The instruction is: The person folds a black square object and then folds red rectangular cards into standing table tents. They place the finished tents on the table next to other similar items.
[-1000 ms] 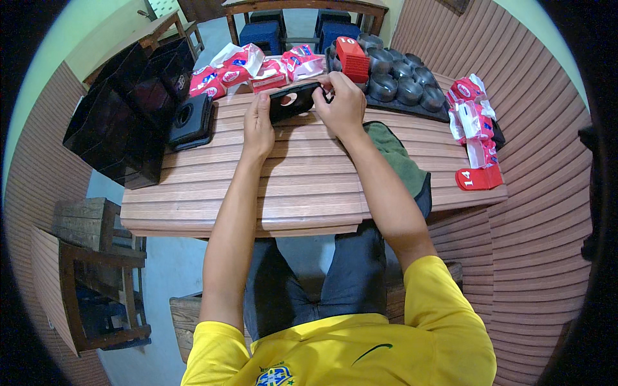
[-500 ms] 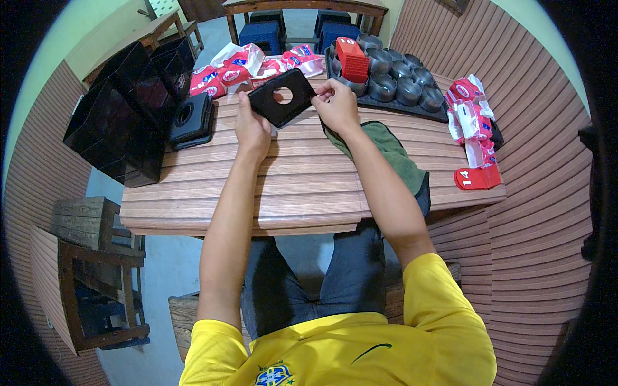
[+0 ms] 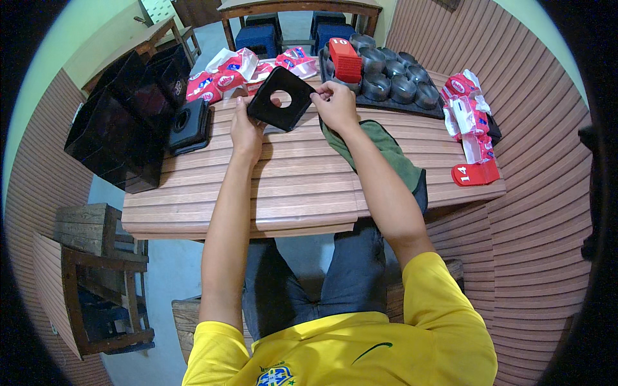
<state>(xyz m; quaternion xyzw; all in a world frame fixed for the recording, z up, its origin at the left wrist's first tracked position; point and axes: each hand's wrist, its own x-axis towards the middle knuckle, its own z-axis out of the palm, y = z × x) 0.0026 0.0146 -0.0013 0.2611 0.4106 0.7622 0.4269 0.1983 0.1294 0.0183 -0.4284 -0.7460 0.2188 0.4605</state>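
Aslant, black holed panel (image 3: 297, 98), left hand (image 3: 246, 130) clasping edge, fingers (image 3: 277, 101) behind; right hand (image 3: 337, 107) pinching corner

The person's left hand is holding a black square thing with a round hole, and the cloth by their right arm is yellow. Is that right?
Not quite: the cloth by their right arm is green, not yellow, as the head view shows. The left hand is indeed holding a black square thing with a round hole.
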